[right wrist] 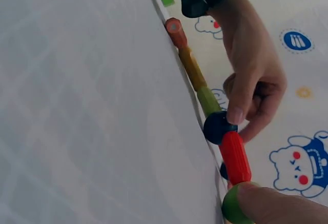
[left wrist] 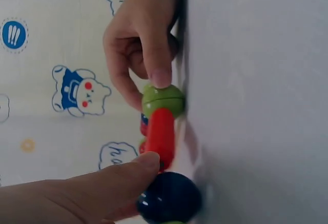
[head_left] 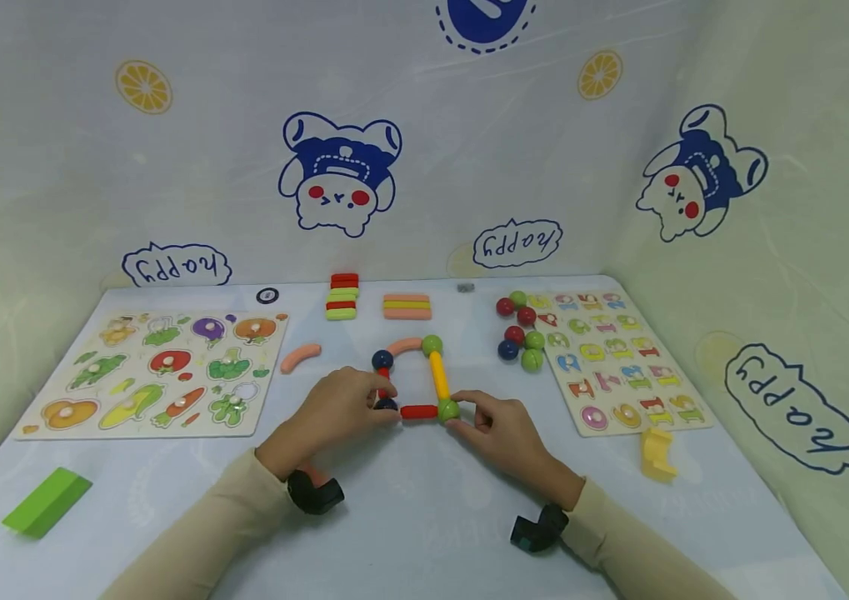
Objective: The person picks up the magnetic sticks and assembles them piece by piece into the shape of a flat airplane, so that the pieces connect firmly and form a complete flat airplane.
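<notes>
In the head view, my left hand (head_left: 345,408) pinches a dark blue ball (left wrist: 171,198) at the near left corner of a frame of sticks and balls. My right hand (head_left: 502,429) pinches a green ball (head_left: 448,411) at the near right corner. Between those balls lies a red stick (head_left: 420,412). A yellow stick (head_left: 440,375) runs from the green ball to another green ball (head_left: 431,344); a curved pink piece (head_left: 404,345) lies between that and a second blue ball (head_left: 382,360). Green (right wrist: 207,101) and amber (right wrist: 191,69) sticks line up beyond the held blue ball.
Picture puzzle boards stand left (head_left: 147,375) and right (head_left: 581,367). Loose balls (head_left: 520,329), stacked sticks (head_left: 342,298), a pink-yellow bundle (head_left: 407,307) and a curved pink piece (head_left: 300,357) lie farther back. A green block (head_left: 47,502) and yellow block (head_left: 657,456) sit nearer.
</notes>
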### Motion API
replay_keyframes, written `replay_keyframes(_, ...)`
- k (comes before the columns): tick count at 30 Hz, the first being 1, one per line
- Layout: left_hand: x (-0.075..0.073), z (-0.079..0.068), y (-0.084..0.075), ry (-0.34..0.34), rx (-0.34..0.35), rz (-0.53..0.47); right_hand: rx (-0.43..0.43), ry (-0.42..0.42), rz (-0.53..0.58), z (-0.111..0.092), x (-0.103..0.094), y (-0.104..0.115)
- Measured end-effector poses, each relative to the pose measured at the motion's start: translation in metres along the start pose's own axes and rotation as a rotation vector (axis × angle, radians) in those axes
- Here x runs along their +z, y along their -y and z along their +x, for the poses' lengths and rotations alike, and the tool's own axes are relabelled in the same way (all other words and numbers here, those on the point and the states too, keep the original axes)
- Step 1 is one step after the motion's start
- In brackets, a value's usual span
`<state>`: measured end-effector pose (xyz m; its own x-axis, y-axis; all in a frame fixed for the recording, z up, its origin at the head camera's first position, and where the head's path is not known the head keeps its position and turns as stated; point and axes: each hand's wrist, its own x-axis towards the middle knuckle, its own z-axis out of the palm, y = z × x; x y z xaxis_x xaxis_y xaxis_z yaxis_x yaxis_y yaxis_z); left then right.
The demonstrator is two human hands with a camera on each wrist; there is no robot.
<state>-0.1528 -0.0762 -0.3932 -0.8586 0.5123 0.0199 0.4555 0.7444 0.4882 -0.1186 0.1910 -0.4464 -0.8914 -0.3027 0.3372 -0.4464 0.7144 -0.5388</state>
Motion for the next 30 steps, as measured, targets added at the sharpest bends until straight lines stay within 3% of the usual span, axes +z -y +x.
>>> replay_keyframes(4,0.001,-0.003,0.012,0.005,-0.01,-0.086,0.009,0.002,0.034,0.002,0.0,0.0)
replay_keyframes(8,0.004,-0.005,0.015,-0.014,0.034,-0.121,0.028,-0.01,0.066,0.004,0.001,0.001)
replay_keyframes(24,0.001,-0.009,0.01,-0.022,0.033,-0.101,0.059,-0.012,0.08,0.003,0.002,0.005)
replay_keyframes(30,-0.012,-0.025,0.014,-0.024,0.009,-0.098,0.046,-0.021,0.064,0.002,0.003,0.002)
